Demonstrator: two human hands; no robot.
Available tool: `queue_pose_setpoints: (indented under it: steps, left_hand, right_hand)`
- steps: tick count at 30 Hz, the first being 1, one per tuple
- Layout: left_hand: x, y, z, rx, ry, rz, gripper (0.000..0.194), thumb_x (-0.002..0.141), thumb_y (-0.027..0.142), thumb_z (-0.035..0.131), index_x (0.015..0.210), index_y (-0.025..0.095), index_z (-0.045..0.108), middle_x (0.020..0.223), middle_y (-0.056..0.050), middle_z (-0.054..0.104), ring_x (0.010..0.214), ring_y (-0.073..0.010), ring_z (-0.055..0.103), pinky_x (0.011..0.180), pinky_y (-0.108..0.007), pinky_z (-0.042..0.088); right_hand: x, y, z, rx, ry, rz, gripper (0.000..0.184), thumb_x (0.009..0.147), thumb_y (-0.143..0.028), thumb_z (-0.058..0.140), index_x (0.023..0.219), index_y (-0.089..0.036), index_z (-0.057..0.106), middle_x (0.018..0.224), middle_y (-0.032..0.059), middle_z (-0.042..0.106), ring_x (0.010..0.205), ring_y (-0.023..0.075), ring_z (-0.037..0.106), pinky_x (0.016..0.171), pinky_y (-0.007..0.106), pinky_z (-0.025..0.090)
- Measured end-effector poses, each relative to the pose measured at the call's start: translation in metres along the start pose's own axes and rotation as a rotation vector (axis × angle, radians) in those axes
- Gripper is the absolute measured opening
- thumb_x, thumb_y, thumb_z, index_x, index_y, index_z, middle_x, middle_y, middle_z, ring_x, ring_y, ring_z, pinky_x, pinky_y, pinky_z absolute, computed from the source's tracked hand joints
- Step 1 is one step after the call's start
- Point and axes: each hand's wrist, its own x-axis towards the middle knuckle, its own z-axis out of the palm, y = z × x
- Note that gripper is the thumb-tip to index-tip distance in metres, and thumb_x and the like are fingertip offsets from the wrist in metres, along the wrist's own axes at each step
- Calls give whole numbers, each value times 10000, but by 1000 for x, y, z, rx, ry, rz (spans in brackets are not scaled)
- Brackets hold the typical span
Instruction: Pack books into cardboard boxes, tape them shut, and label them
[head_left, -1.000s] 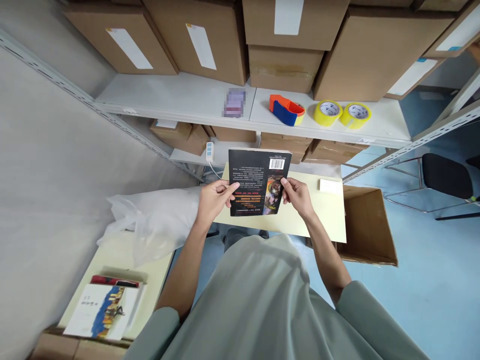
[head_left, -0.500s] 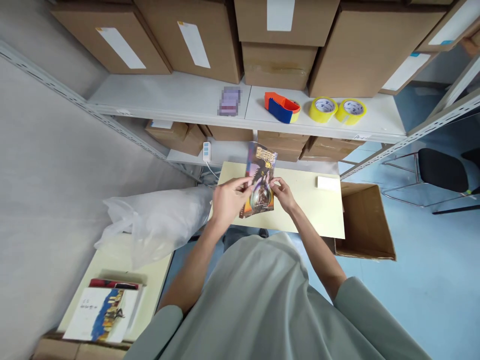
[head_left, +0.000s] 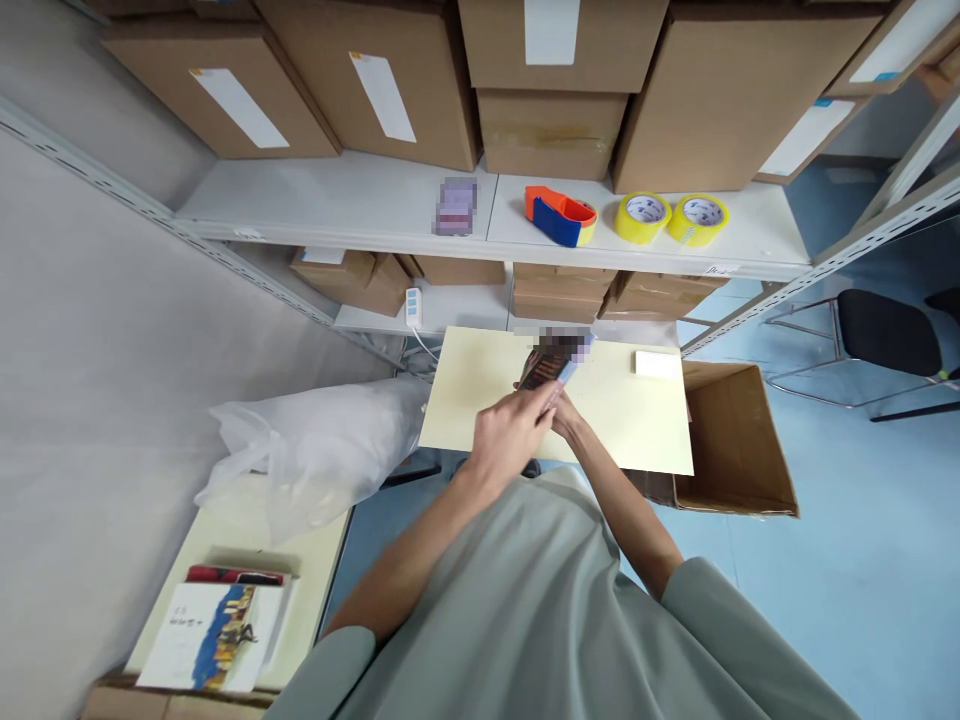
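Note:
A dark-covered book [head_left: 547, 368] is tilted above the pale yellow table, its spine and edge turned towards me; part of it is blurred out. My left hand [head_left: 514, 428] is closed on the book's near end and hides that part of it. Beneath and just right of it, my right hand [head_left: 565, 413] grips the book from below, with most of its fingers hidden behind the left hand and the book. A small white block-like object [head_left: 657, 364] lies on the table [head_left: 465, 400] to the right.
On the shelf [head_left: 300, 200] ahead sit an orange and blue tape dispenser [head_left: 561, 215] and two yellow tape rolls [head_left: 643, 217]. An open cardboard box [head_left: 739, 440] stands right of the table. At left are a plastic bag [head_left: 322, 440] and stacked books [head_left: 210, 635]; a black chair [head_left: 889, 335] is farther right.
The book has turned from its front cover facing me to a tilted, edge-on position. My left hand has moved right and down, close to my right hand.

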Motion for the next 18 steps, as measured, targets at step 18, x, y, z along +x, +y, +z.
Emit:
queue_pose_setpoints:
  steps: [18]
  left_hand:
    - [12, -162, 13, -1031, 121, -668, 944, 604, 608, 1061, 1392, 174, 774, 1182, -142, 866, 1063, -279, 816, 1035, -449, 644]
  right_hand:
    - [-19, -90, 29, -456, 154, -462, 429, 965, -662, 805, 984, -238, 742, 927, 34, 773, 793, 183, 681, 748, 306, 555]
